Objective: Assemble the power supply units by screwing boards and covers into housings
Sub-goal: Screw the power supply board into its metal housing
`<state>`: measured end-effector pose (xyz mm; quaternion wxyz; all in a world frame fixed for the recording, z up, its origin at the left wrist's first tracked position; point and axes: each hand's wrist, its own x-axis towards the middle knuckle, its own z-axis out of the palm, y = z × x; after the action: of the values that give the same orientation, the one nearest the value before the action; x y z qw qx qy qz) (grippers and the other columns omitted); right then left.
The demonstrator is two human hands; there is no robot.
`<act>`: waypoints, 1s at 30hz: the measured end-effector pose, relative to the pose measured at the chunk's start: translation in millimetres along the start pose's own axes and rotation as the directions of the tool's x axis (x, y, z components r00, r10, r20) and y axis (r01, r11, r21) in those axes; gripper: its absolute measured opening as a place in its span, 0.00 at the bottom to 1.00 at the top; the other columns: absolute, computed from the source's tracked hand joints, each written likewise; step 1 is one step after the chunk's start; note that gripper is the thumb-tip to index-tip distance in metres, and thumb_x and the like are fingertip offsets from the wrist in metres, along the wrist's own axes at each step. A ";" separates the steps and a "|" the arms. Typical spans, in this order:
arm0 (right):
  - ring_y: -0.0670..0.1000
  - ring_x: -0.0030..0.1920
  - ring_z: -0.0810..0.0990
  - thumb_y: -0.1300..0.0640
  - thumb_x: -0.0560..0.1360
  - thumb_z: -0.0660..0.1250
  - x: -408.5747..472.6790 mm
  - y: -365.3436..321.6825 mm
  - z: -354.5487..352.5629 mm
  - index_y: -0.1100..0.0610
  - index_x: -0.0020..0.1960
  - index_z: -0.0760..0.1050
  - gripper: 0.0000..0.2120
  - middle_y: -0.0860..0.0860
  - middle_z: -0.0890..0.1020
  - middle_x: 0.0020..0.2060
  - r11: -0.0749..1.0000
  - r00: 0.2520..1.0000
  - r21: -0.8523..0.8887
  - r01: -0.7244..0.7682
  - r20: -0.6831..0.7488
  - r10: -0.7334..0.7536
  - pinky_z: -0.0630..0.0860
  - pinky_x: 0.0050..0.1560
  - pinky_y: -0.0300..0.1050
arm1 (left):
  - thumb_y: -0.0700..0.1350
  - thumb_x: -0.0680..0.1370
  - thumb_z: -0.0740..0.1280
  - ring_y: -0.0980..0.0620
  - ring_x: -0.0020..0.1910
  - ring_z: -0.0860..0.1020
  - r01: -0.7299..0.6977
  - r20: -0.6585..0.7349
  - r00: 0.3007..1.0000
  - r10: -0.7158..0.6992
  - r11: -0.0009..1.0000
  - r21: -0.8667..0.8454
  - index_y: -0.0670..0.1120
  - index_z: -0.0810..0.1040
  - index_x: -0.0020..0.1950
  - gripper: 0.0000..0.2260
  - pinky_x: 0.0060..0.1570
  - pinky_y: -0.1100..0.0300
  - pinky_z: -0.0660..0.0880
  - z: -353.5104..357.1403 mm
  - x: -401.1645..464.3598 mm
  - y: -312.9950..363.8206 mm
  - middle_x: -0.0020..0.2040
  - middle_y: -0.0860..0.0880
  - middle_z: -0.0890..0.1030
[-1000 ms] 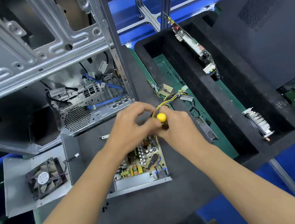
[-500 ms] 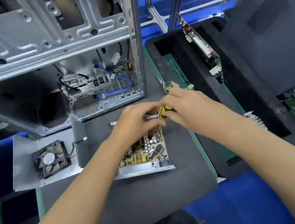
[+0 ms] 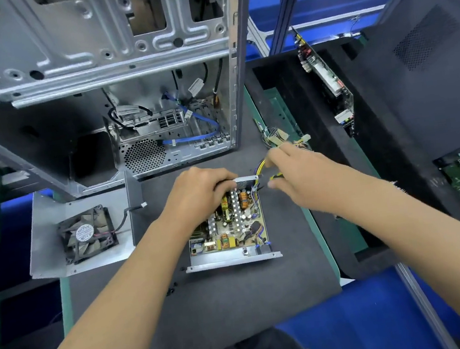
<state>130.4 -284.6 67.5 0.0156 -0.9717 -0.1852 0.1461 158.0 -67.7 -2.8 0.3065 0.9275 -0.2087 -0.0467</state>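
With my left hand (image 3: pixel 199 191) fingers curled over the power supply housing (image 3: pixel 233 258) rim, my right hand (image 3: pixel 295 175) pinches the yellow-handled screwdriver (image 3: pixel 275 176); keep its tip square.

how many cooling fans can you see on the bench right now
1. The cooling fan sits on the grey metal cover at the left of the mat. Others may be hidden inside the computer case.

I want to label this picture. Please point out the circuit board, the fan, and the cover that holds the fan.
circuit board (image 3: pixel 231 226), head view, middle of the populated board.
fan (image 3: pixel 87 234), head view, round hub label.
cover (image 3: pixel 45 214), head view, bare metal plate above and left of the fan.
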 end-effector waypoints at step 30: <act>0.59 0.45 0.78 0.53 0.81 0.62 17.6 4.7 -21.2 0.57 0.55 0.70 0.08 0.53 0.73 0.42 0.917 0.984 -0.360 0.174 0.102 -0.146 0.59 0.28 0.44 | 0.48 0.78 0.72 0.50 0.39 0.83 0.022 -0.068 0.997 -0.022 1.000 -0.003 0.52 0.87 0.51 0.05 0.43 0.53 0.78 2.3 -6.4 4.0 0.40 0.54 0.86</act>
<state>153.8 -282.1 82.5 -0.1615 -0.9329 -0.2885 0.1426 150.3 -69.2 -2.6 0.3139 0.9305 -0.1879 -0.0186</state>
